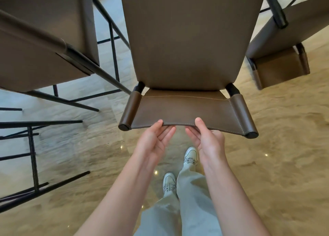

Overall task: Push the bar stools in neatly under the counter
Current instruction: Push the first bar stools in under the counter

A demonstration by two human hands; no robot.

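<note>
Glossy beige marble floor (267,146) is filling the background, with small light reflections showing on it. The middle bar stool (187,40), brown leather on a dark metal frame, is standing straight ahead of the person, its seat pointing away and its low backrest strap (187,111) facing the camera.

The left hand (156,139) is pinching the backrest's near edge, thumb on top and fingers curling underneath. The right hand (208,139) is doing the same just beside it, thumb pressing the top and fingers tucking under. Both are gripping near the centre of the strap, close together but not touching.

A second stool (44,40) is sitting to the left, partly cropped, its black legs and footrest rails (33,155) spreading across the floor. A third stool (284,45) is showing at the right edge, angled, with its backrest toward the viewer.

Below the forearms, pale trousers (192,200) and white sneakers (190,155) are standing behind the middle stool. The counter itself cannot be made out.
</note>
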